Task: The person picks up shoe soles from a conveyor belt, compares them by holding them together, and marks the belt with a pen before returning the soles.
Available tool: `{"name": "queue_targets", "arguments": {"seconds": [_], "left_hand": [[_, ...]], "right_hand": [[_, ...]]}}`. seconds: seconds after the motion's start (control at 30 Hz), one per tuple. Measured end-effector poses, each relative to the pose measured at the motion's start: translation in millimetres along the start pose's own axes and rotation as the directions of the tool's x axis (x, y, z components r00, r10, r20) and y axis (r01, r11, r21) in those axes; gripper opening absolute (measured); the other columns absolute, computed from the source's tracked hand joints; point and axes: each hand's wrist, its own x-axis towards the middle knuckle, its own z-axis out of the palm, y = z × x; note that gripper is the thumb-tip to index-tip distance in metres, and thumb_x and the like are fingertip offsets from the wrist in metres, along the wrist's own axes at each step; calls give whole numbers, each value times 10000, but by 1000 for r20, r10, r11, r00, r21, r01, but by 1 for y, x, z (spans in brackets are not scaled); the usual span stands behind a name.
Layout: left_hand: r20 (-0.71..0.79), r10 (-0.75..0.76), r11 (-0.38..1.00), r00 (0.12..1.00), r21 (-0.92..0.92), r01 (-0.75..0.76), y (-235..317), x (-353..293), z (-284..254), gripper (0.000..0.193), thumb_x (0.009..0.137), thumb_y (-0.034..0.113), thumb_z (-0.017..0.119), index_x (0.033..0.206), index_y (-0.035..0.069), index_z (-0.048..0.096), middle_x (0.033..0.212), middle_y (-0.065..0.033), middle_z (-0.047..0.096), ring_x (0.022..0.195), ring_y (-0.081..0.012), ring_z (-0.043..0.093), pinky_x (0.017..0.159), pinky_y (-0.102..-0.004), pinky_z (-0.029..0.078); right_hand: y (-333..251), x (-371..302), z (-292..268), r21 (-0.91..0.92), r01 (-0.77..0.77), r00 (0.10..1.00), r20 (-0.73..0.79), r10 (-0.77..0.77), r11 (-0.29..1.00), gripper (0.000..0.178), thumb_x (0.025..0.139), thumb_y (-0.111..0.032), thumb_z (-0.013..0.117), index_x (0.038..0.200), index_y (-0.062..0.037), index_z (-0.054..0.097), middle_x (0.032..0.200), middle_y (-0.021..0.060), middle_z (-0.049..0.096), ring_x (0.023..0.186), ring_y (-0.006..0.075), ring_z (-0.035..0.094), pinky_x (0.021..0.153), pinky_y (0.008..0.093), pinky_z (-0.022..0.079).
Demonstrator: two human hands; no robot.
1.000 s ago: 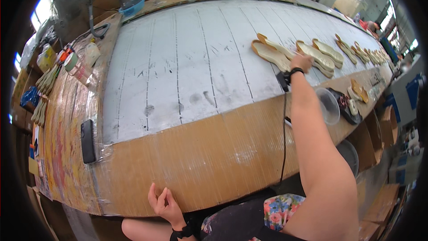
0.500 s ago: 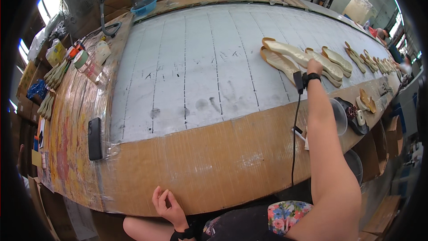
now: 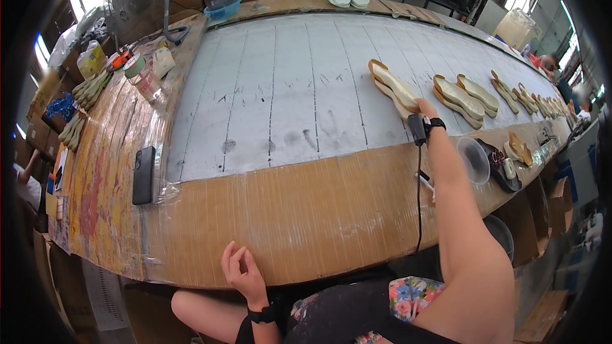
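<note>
A cream shoe sole [image 3: 396,87] with a tan rim lies lengthwise over another sole, whose tan edge shows along the left side. My right hand [image 3: 426,109] is closed around the near end of the upper sole. The fingertips are partly hidden. To its right, another pair of soles [image 3: 460,100] rests stacked on the white marked sheet [image 3: 293,102]. My left hand [image 3: 242,271] hovers by the table's near edge, palm up, its fingers loosely curled and apart with nothing in them.
More soles [image 3: 507,91] run in a row to the far right. Nearby are a clear plastic tub [image 3: 473,160] and a dark tray [image 3: 500,165]. A black cable [image 3: 419,204] hangs from my right wrist. Leftward lie a phone [image 3: 144,175], a jar [image 3: 141,76] and a fan [image 3: 137,3].
My right hand has brought the upper sole left and nearer, from across the neighbouring pair onto the leftmost sole. My left hand stays near the edge. The whole view has shifted slightly.
</note>
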Motion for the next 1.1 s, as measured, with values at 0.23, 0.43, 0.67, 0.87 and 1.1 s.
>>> {"name": "queue_targets", "arguments": {"seconds": [0.23, 0.43, 0.67, 0.87, 1.1], "left_hand": [[170, -131, 978, 977, -140, 156, 21, 13, -11, 131, 765, 24, 578, 888, -16, 595, 1057, -123, 537, 977, -218, 510, 802, -303, 422], [466, -154, 563, 871, -683, 465, 83, 50, 16, 642, 841, 127, 537, 1324, 53, 121, 1247, -164, 376, 1149, -221, 388, 929, -320, 334], [114, -414, 287, 903, -925, 248, 102, 73, 14, 504, 912, 406, 311, 1276, 60, 286, 1232, -106, 422, 1111, -254, 440, 927, -391, 373], [292, -321, 6, 901, -951, 310, 73, 68, -8, 514, 917, 414, 255, 1269, 42, 296, 1216, -129, 431, 1099, -273, 450, 932, -405, 378], [327, -182, -15, 927, -944, 330, 71, 57, -13, 455, 889, 306, 416, 1265, 68, 323, 1217, -91, 438, 1079, -237, 464, 942, -393, 369]], "right_hand": [[-33, -153, 81, 3, -538, 653, 635, 414, 843, 199, 815, -217, 479, 912, -44, 493, 852, 81, 508, 778, 191, 503, 638, 408, 402], [-34, -333, 114, 32, -366, 292, 953, 83, 930, 465, 788, -172, 535, 1199, -6, 398, 1110, 128, 508, 980, 234, 532, 777, 378, 478], [-7, -476, 116, 369, 548, 222, 801, -556, 751, 603, 674, -140, 685, 1193, 12, 417, 1086, 121, 536, 922, 182, 545, 760, 294, 460], [-7, -500, 100, 433, 625, 112, 773, -624, 649, 671, 676, -222, 720, 1234, -19, 407, 1075, 133, 552, 872, 153, 525, 741, 266, 428], [13, -482, 79, 401, 431, 39, 887, -461, 808, 562, 729, -178, 679, 1219, -33, 445, 1119, 113, 556, 956, 159, 547, 817, 261, 418]]}}
